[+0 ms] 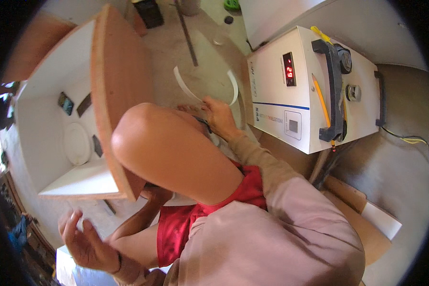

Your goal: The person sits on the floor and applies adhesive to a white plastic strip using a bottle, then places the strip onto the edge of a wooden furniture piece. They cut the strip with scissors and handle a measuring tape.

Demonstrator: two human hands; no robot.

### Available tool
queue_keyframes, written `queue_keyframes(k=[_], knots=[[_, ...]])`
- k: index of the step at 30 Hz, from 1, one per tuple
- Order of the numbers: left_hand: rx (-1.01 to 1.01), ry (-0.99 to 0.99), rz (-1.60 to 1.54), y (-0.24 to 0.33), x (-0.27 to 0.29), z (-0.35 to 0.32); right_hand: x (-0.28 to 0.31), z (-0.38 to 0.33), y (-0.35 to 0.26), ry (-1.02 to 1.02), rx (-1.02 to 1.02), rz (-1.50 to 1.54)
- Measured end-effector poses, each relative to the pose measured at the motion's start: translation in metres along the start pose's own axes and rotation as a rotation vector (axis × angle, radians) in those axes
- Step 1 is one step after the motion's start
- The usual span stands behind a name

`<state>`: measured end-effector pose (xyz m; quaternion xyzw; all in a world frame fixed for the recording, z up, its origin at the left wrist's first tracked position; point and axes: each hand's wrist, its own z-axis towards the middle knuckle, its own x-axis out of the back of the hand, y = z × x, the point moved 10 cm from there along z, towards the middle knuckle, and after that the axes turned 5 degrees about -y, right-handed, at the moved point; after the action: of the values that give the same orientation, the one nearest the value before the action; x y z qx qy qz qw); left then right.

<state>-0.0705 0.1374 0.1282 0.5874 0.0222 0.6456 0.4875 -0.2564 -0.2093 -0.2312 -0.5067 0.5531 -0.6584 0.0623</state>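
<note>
Your right hand fingers pinch the curved white strip beside the box; bending could snap it. Left hand fingers spread, empty.

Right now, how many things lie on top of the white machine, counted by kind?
Pencils: 1
Black carry handles: 2
Round caps: 1
Total: 4

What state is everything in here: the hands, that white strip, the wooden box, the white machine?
Right hand: gripping the white strip.
White strip: bent into a curve on the floor.
Left hand: open, holding nothing.
Wooden box: on its side, open.
White machine: switched on, red display lit.
Pencil: lying on the machine.
</note>
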Motion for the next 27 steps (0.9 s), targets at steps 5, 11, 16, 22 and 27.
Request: queue_keyframes(k=[5, 11, 16, 22, 27], knots=[[-0.081, -0.242, -0.094, 0.104, -0.082, 0.047, 0.114, -0.037, -0.175, 0.156, 0.430, 0.193], [-0.721, -0.482, 0.492, 0.198, -0.089, 0.025, 0.179, -0.111, -0.287, 0.021, 0.852, -0.010], [-0.489, -0.745, 0.323, 0.149, -0.052, 0.015, 0.185, -0.126, -0.305, -0.005, 0.886, -0.117], [-0.134, -0.526, 0.234, 0.085, 0.026, -0.008, 0.187, -0.111, -0.312, -0.029, 0.884, -0.280], [-0.080, -0.305, 0.476, 0.081, 0.090, -0.052, 0.199, -0.061, -0.325, 0.113, 0.842, -0.436]])
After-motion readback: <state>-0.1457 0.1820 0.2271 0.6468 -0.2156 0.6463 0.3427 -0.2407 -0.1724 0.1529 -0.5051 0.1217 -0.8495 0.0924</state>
